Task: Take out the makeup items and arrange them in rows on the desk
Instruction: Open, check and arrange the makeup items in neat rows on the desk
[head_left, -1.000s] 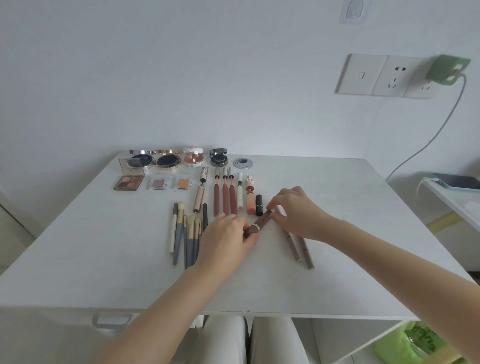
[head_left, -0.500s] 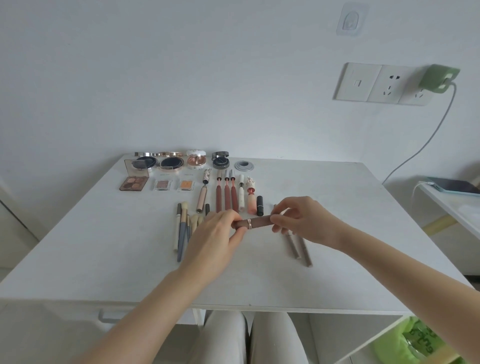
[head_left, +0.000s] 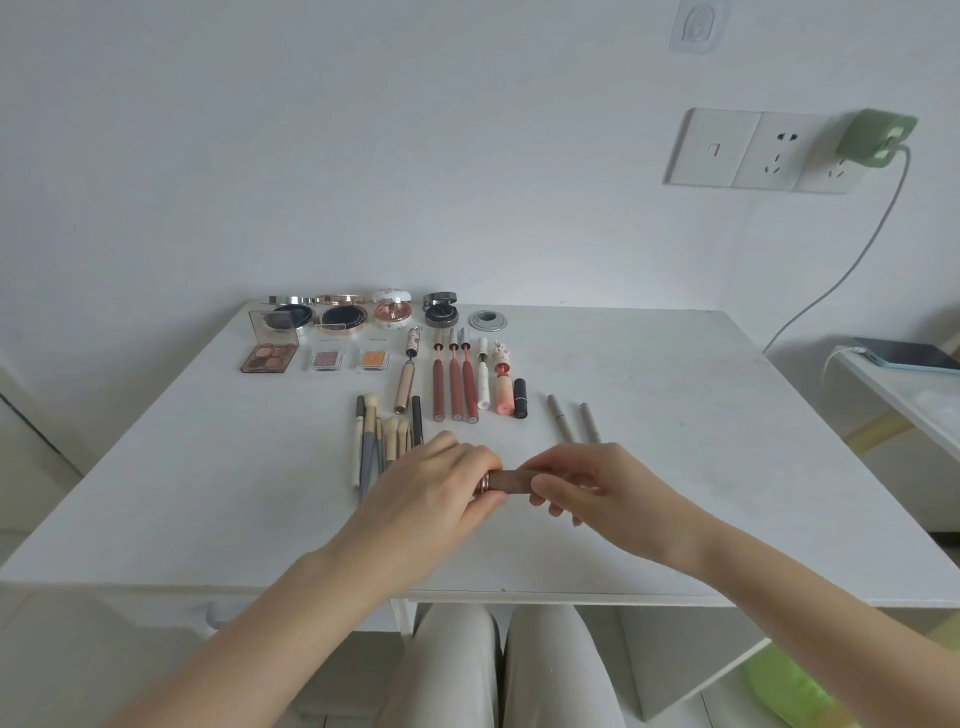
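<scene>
white desk (head_left: 649, 467) with rowed compacts (head_left: 343, 317), lip tubes (head_left: 454, 384), brushes (head_left: 371, 441)

1. A wall plate (head_left: 748, 150) with a switch and sockets sits upper right of my view.
2. A green charger (head_left: 875, 136) is plugged in at its right end; its cable (head_left: 852, 262) hangs down to the right.
3. A phone (head_left: 906, 355) lies on a side shelf (head_left: 904, 397) at the right edge.
4. A clear hook (head_left: 696, 23) sticks to the wall at the top.
5. Something green (head_left: 789, 686) lies at lower right.

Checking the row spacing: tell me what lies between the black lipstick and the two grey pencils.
In the head view, nothing: only bare white desk shows between the black lipstick and the two grey pencils.
</scene>
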